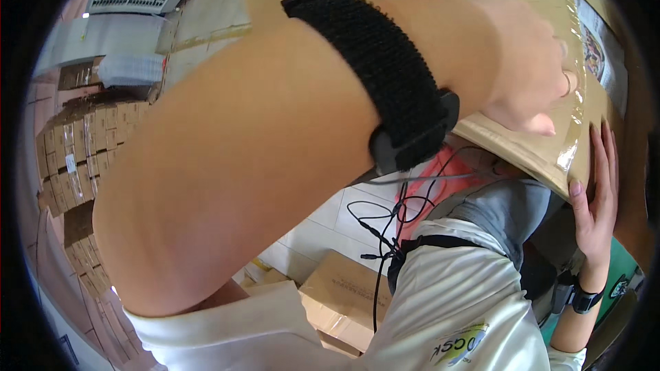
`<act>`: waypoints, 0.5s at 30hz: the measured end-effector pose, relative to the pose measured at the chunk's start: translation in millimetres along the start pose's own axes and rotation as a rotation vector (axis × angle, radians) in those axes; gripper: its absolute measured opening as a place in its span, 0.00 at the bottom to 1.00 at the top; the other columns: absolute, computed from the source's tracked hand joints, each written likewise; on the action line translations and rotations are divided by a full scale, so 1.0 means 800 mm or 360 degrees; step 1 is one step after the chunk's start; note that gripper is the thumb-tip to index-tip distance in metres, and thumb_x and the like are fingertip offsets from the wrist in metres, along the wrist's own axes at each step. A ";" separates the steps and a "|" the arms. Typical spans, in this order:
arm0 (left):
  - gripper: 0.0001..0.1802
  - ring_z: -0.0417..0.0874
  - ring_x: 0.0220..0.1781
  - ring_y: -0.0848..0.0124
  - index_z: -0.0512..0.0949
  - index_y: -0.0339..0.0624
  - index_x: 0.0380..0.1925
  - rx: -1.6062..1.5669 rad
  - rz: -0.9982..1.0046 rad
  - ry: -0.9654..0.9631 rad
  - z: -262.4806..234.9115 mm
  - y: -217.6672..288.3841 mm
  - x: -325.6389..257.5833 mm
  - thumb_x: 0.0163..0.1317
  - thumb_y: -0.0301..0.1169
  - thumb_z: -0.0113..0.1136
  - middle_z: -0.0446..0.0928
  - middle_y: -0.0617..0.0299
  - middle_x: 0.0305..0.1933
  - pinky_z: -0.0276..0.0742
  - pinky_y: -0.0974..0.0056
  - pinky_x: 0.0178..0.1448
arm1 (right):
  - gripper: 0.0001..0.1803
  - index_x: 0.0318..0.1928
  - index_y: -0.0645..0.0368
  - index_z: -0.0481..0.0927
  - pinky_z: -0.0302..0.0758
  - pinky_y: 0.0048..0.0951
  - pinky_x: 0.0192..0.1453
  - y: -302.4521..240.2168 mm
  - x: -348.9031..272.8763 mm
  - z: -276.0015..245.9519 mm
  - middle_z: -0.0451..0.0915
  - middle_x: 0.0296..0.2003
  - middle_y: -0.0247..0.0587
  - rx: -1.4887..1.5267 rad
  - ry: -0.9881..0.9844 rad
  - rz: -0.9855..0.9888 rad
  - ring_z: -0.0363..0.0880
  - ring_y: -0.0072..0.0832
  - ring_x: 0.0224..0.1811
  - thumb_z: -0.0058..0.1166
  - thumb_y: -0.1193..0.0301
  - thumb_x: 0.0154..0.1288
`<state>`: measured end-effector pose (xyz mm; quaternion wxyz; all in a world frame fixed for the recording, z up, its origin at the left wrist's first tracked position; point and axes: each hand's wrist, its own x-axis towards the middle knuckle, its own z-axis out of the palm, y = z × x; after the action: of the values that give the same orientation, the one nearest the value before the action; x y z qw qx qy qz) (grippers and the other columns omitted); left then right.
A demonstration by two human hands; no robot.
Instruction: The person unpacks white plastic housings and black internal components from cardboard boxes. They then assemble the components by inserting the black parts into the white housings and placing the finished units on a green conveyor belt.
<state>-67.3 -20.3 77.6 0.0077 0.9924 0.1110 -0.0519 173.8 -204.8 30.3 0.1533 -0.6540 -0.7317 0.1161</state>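
The taped cardboard box (586, 120) lies at upper right, under the left hand (526, 69) and against the right hand (599, 209). Its tape strip (572, 141) runs far to near, one corner pointing toward the person; with the far end cropped, its long axis is unclear. The left fingers curl inward, any grip hidden; the right fingers spread straight along the edge, thumb apart, grasping nothing. Black cables (395, 223) hang below.

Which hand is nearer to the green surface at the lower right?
Right. The right hand is just above the green surface in view; the left hand is farther up, over the taped cardboard box.
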 end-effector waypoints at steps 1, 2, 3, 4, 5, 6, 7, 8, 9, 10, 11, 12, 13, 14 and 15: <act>0.32 0.84 0.60 0.52 0.80 0.46 0.61 -0.0039 0.0062 0.0042 0.015 -0.007 0.010 0.70 0.58 0.51 0.81 0.52 0.62 0.80 0.45 0.61 | 0.40 0.76 0.64 0.63 0.48 0.47 0.83 0.004 -0.004 0.000 0.58 0.78 0.60 -0.0025 -0.0003 0.0075 0.52 0.50 0.82 0.51 0.52 0.73; 0.33 0.83 0.61 0.52 0.79 0.47 0.62 -0.0041 0.0045 0.0073 0.022 -0.006 0.007 0.69 0.59 0.51 0.80 0.53 0.63 0.80 0.45 0.62 | 0.39 0.76 0.64 0.63 0.48 0.46 0.83 0.005 -0.003 0.001 0.58 0.78 0.59 -0.0033 -0.0004 0.0059 0.52 0.49 0.82 0.51 0.53 0.74; 0.34 0.83 0.62 0.52 0.78 0.48 0.64 -0.0044 0.0032 0.0104 0.030 -0.006 0.006 0.69 0.59 0.52 0.79 0.53 0.64 0.79 0.44 0.63 | 0.39 0.76 0.63 0.63 0.48 0.46 0.83 0.006 -0.001 0.002 0.58 0.78 0.59 -0.0041 -0.0006 0.0047 0.52 0.49 0.83 0.51 0.53 0.74; 0.35 0.82 0.62 0.52 0.77 0.49 0.66 -0.0049 0.0023 0.0135 0.037 -0.006 0.007 0.69 0.60 0.52 0.79 0.53 0.66 0.79 0.44 0.64 | 0.38 0.76 0.63 0.63 0.48 0.46 0.83 0.009 0.000 0.002 0.58 0.78 0.59 -0.0050 -0.0008 0.0040 0.51 0.48 0.83 0.51 0.54 0.74; 0.36 0.82 0.63 0.51 0.75 0.53 0.69 0.0011 -0.0075 -0.0054 0.017 0.005 0.002 0.68 0.61 0.52 0.77 0.54 0.67 0.78 0.43 0.65 | 0.38 0.76 0.63 0.63 0.48 0.46 0.83 0.009 0.001 0.003 0.57 0.78 0.58 -0.0028 0.0008 0.0011 0.51 0.48 0.83 0.51 0.54 0.74; 0.36 0.82 0.63 0.51 0.75 0.54 0.69 0.0038 -0.0092 -0.0035 0.014 0.009 -0.004 0.68 0.61 0.52 0.77 0.54 0.67 0.78 0.43 0.65 | 0.38 0.76 0.63 0.63 0.48 0.46 0.83 0.011 0.001 0.003 0.57 0.78 0.58 -0.0006 0.0023 -0.0016 0.51 0.47 0.83 0.51 0.55 0.74; 0.36 0.82 0.63 0.51 0.75 0.55 0.69 0.0066 -0.0107 -0.0016 0.014 0.011 -0.007 0.68 0.62 0.52 0.77 0.54 0.67 0.78 0.43 0.65 | 0.37 0.76 0.63 0.63 0.48 0.45 0.83 0.011 0.001 0.003 0.57 0.78 0.58 0.0015 0.0039 -0.0041 0.51 0.47 0.83 0.51 0.55 0.74; 0.36 0.82 0.64 0.51 0.74 0.56 0.69 0.0075 -0.0084 0.0009 0.019 0.008 0.001 0.68 0.62 0.52 0.77 0.54 0.67 0.78 0.43 0.65 | 0.37 0.76 0.63 0.64 0.48 0.45 0.83 0.014 0.000 0.004 0.58 0.78 0.58 0.0014 0.0047 -0.0025 0.51 0.47 0.83 0.51 0.56 0.74; 0.36 0.81 0.64 0.50 0.74 0.57 0.70 0.0086 -0.0061 0.0035 0.025 0.005 0.008 0.68 0.62 0.52 0.77 0.54 0.68 0.78 0.43 0.65 | 0.37 0.76 0.62 0.64 0.48 0.45 0.83 0.016 -0.001 0.006 0.58 0.78 0.58 0.0012 0.0057 -0.0010 0.52 0.47 0.83 0.51 0.56 0.74; 0.36 0.81 0.64 0.50 0.74 0.58 0.70 0.0106 -0.0047 0.0052 0.029 0.001 0.013 0.68 0.63 0.52 0.77 0.53 0.68 0.78 0.43 0.65 | 0.36 0.76 0.62 0.64 0.48 0.45 0.83 0.018 0.000 0.009 0.58 0.78 0.57 0.0021 0.0072 -0.0006 0.52 0.46 0.83 0.52 0.57 0.74; 0.36 0.81 0.65 0.50 0.74 0.59 0.70 0.0128 -0.0034 0.0069 0.031 -0.002 0.015 0.68 0.63 0.52 0.77 0.53 0.68 0.78 0.43 0.65 | 0.36 0.76 0.62 0.64 0.49 0.44 0.83 0.019 0.001 0.011 0.58 0.78 0.58 0.0040 0.0078 -0.0012 0.52 0.46 0.83 0.52 0.57 0.74; 0.37 0.79 0.67 0.51 0.72 0.59 0.71 0.0179 -0.0040 0.0060 0.034 -0.004 0.013 0.69 0.65 0.49 0.74 0.54 0.71 0.78 0.43 0.65 | 0.36 0.76 0.62 0.65 0.49 0.44 0.83 0.020 0.001 0.012 0.58 0.78 0.58 0.0060 0.0085 -0.0019 0.52 0.47 0.83 0.52 0.58 0.74; 0.37 0.78 0.68 0.53 0.72 0.60 0.72 0.0165 0.0014 0.0195 0.046 -0.005 0.021 0.69 0.65 0.48 0.73 0.54 0.73 0.78 0.44 0.65 | 0.36 0.76 0.62 0.65 0.50 0.44 0.83 0.022 -0.007 0.006 0.58 0.78 0.58 0.0037 0.0099 0.0039 0.52 0.47 0.83 0.53 0.58 0.74; 0.37 0.77 0.69 0.54 0.71 0.61 0.72 0.0178 -0.0017 0.0278 0.058 -0.007 0.017 0.69 0.65 0.47 0.71 0.54 0.74 0.78 0.45 0.66 | 0.35 0.75 0.62 0.65 0.50 0.44 0.83 0.025 0.000 0.011 0.59 0.78 0.58 0.0054 0.0104 0.0008 0.52 0.47 0.83 0.53 0.58 0.74; 0.36 0.76 0.71 0.56 0.72 0.62 0.72 0.0241 -0.0024 0.0322 0.057 -0.008 0.011 0.70 0.65 0.47 0.69 0.54 0.76 0.78 0.47 0.66 | 0.35 0.75 0.62 0.66 0.50 0.44 0.83 0.019 0.003 0.011 0.59 0.78 0.58 0.0053 0.0110 0.0002 0.53 0.47 0.82 0.53 0.58 0.74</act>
<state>-64.5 -13.2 31.1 -0.0788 0.9895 0.1144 0.0403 184.2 -200.4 16.5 0.1893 -0.6554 -0.7235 0.1058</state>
